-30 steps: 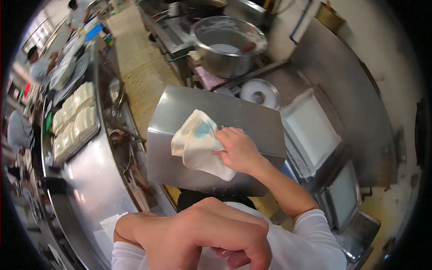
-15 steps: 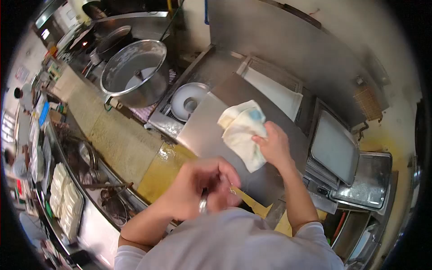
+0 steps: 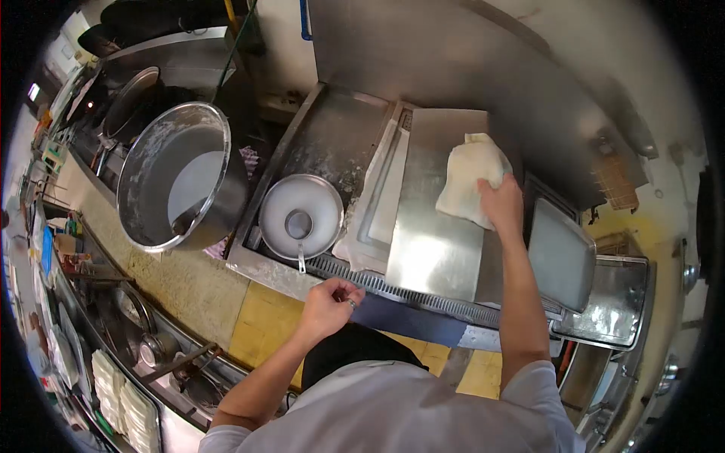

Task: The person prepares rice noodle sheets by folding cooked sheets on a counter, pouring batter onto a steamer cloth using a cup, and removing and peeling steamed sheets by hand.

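Observation:
My right hand [image 3: 502,202] grips a folded whitish cloth [image 3: 472,177] over the far right part of a shiny steel sheet [image 3: 434,241]. The cloth hangs down from my fingers; whether it touches the sheet I cannot tell. Nearer my body, my left hand [image 3: 332,308] is just off the counter's front edge with its fingers curled and pinched together. A ring shows on one finger. Anything inside that pinch is hidden. Left of the steel sheet lies a tray lined in white [image 3: 381,204]. Beyond my left hand stands a round pan of white liquid [image 3: 321,200] with a small ladle [image 3: 299,224] in it.
A large steel pot [image 3: 219,189] with white liquid stands at the left. On the right are a pale tray [image 3: 559,253] and an empty metal tray [image 3: 604,302]. A slotted strip [image 3: 370,282] runs along the counter front. Packed white goods [image 3: 124,400] sit lower left.
The view has shifted. My right hand and the cloth have moved right and away. My left hand has drawn clear of my chest. The steel sheet lies further right, uncovering the white-lined tray.

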The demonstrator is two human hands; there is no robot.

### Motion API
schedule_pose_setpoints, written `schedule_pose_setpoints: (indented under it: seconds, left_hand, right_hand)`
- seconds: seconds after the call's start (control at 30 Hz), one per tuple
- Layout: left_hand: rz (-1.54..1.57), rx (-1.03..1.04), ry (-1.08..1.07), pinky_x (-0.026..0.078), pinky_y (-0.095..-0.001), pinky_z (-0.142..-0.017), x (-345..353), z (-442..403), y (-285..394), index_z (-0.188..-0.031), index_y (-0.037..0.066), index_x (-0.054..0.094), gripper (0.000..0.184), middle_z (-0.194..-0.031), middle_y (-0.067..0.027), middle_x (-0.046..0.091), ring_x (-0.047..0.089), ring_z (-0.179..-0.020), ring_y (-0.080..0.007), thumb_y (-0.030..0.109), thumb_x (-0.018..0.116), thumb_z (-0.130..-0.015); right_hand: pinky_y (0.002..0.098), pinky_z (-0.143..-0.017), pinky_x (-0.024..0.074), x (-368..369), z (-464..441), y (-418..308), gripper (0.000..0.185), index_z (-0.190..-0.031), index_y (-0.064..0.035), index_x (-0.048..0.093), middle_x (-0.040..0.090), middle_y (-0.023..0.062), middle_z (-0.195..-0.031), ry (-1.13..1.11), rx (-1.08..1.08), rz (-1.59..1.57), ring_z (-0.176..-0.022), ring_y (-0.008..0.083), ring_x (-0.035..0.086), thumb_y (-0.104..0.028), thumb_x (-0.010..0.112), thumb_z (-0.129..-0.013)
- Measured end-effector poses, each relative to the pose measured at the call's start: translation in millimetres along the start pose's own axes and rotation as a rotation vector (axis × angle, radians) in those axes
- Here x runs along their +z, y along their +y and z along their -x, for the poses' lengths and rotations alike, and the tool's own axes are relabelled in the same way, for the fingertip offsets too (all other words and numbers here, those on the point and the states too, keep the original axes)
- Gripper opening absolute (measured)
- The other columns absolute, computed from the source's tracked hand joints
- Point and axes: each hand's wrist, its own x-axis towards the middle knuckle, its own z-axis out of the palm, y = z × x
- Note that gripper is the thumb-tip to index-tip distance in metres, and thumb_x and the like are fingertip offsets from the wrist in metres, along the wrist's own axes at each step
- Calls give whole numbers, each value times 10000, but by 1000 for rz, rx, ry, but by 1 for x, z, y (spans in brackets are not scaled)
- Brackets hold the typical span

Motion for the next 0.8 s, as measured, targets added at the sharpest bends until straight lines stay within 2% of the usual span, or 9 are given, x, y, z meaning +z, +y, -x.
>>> schedule_pose_setpoints:
  seconds: [0.07, 0.17, 0.27, 0.37, 0.67, 0.8]
  left_hand:
    - [26, -10, -7, 504, -265, -648, -3, -18, -12, -921, -2, 693, 148, -760, -6, 675, 597, -708, -69, 127, 766, -918]
    - [25, 32, 33, 515, -286, -650, -7, -41, -21, -891, 9, 728, 195, -731, -51, 696, 616, -670, -108, 191, 795, -867]
    - [116, 52, 6, 514, -287, -649, -12, -57, -21, -894, 11, 729, 198, -724, -55, 692, 617, -663, -110, 194, 796, -864]
    - [-29, 12, 13, 514, -288, -644, -20, -65, -3, -896, 13, 732, 185, -724, -48, 694, 621, -658, -105, 188, 787, -870]
    - [36, 38, -22, 518, -292, -639, -17, -81, -16, -889, 33, 741, 163, -713, -54, 688, 624, -646, -114, 189, 783, -866]
    - [-48, 12, -88, 527, -269, -698, -20, -82, -4, -946, -14, 709, 124, -858, -48, 734, 636, -749, -82, 100, 752, -924]
  right_hand:
    - [512, -993, 511, 15, -18, -12, 573, -1227, 77, 608, 676, 335, -1173, 0, 47, -4, -1130, 473, 657, -334, 736, -849]
    - [509, -999, 512, 53, -48, -7, 584, -1222, 77, 613, 678, 330, -1178, 49, 60, 18, -1128, 468, 663, -349, 738, -843]
    - [514, -1002, 511, 76, -62, -7, 588, -1223, 78, 612, 680, 329, -1173, 69, 79, 37, -1122, 471, 664, -357, 735, -846]
    - [518, -997, 512, 87, -62, -16, 582, -1213, 77, 611, 681, 331, -1164, 50, 121, 20, -1115, 479, 664, -360, 735, -849]
    - [527, -989, 513, 102, -58, -22, 572, -1198, 72, 599, 680, 336, -1153, -1, 147, -6, -1109, 487, 661, -363, 735, -853]
    - [531, -1004, 506, 115, -63, -12, 596, -1236, 70, 577, 665, 344, -1188, -10, 133, 34, -1134, 486, 651, -374, 717, -865]
